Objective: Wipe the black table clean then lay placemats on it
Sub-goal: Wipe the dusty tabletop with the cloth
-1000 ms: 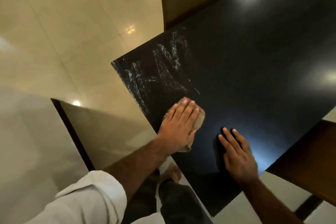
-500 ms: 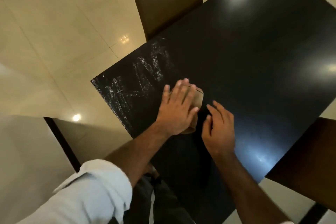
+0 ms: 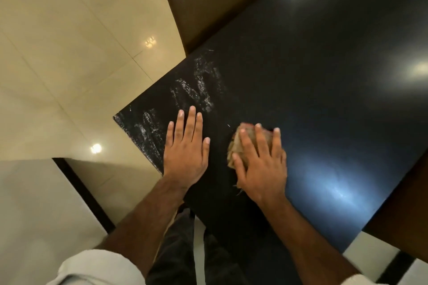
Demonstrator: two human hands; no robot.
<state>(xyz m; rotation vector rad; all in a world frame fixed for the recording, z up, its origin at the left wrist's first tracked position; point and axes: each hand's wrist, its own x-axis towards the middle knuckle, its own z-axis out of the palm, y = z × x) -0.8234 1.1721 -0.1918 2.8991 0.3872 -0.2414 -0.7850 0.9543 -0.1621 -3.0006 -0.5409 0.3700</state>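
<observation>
Right hand (image 3: 260,164) presses straight fingers on the crumpled tan cloth (image 3: 234,148), at 3 o'clock of the flat, empty left hand (image 3: 185,155) on the glossy black bench (image 3: 324,65); wiping rightward would likely leave the white streaks (image 3: 199,85) at 11 o'clock.

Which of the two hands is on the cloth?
The right hand, its fingers spread over the crumpled tan cloth; the left hand lies flat on the black table.
</observation>
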